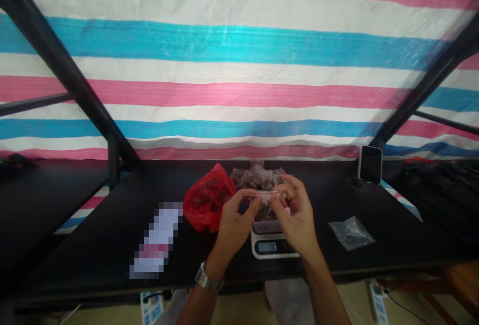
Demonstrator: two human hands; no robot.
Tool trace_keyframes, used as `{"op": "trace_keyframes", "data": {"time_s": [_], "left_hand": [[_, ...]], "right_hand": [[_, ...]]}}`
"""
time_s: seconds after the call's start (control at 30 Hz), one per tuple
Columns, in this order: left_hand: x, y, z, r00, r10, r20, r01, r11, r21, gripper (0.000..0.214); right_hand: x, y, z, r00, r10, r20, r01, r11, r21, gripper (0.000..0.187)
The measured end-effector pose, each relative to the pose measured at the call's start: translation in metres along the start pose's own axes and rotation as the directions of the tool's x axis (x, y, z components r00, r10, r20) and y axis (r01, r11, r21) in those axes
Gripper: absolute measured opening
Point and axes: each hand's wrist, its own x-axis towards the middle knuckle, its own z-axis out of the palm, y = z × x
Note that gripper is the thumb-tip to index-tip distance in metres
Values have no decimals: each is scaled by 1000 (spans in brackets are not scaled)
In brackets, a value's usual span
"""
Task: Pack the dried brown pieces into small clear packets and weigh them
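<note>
Your fingertips on both sides are narrowly pinched on the top edge of a small clear plastic bag (265,200), so your left fingers (251,196) and right fingers (285,183) hold it between them, with the bag's mouth drawn flat. The bag hangs just above a shallow container (266,226) on a white digital kitchen scale (275,251), and dark lumps fill its lower part, though your hands hide much of them and you can't tell what they are. It looks light and soft, and the thin film will probably slip under dry fingertips, so the flat band above the lumps seems the best place to hold; the contents will likely sag and shift if you let one side go. Your left hand (235,227), with a metal-link watch (208,277) on its wrist, and your right hand (295,220) both rise from the near edge of a black table (93,247). Behind them is a heap of similar bags of dark contents (258,177), and a crumpled red plastic bag (207,200) lies to your left. A flat clear bag (351,233) lies to your right, near a phone on a stand (370,167), and a pixelated, unreadable strip (155,240) lies further left.
</note>
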Motion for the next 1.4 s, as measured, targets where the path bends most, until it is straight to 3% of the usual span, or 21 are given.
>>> {"op": "trace_keyframes", "data": {"time_s": [0.17, 0.3, 0.53, 0.73, 0.83, 0.9, 0.97, 1.07, 1.1, 1.13, 1.23, 1.3, 1.4], "left_hand": [[-1, 3, 0, 999, 4, 33, -4, 1000, 10, 17], [0, 5, -2, 999, 6, 50, -5, 1000, -11, 16], [1, 10, -4, 965, 228, 132, -237, 970, 59, 17], [-6, 12, 2, 931, 346, 118, -365, 870, 331, 29], [-5, 14, 3, 946, 310, 92, -319, 854, 410, 16], [-1, 18, -3, 954, 299, 34, -280, 840, 464, 26], [5, 24, -18, 951, 309, -34, -245, 814, 526, 33], [14, 30, -56, 944, 321, -71, -191, 712, 675, 28], [16, 30, -72, 948, 312, -66, -168, 664, 728, 27], [16, 29, -87, 955, 291, -56, -143, 616, 774, 28], [10, 23, -124, 983, 161, 87, -156, 496, 854, 25], [0, 17, -133, 987, 41, 154, -157, 435, 886, 36], [-14, 8, -123, 971, -145, 190, -123, 377, 918, 61]], "right_hand": [[-2, 3, 6, 1000, 7, -5, -7, 1000, -30, 26], [-3, 5, 8, 999, 39, 15, -39, 999, -15, 40], [-2, 6, -3, 1000, 29, 11, -28, 995, -98, 31], [-8, 6, -9, 998, -29, 55, 38, 986, -162, 20], [2, 1, -18, 989, -130, -63, 101, 934, -344, 19], [18, -1, -31, 946, -228, -231, 106, 889, -445, 18], [39, 1, -46, 880, -299, -368, 100, 876, -473, 22], [66, 16, -64, 802, -335, -495, 75, 878, -473, 24], [71, 24, -67, 808, -323, -492, 51, 871, -488, 23], [75, 32, -69, 843, -289, -453, 21, 861, -508, 23], [73, 49, -62, 967, -127, -222, -35, 794, -606, 25], [65, 47, -46, 990, -90, -111, -6, 752, -659, 26], [51, 34, -6, 995, -81, 63, 102, 776, -622, 24]]}}
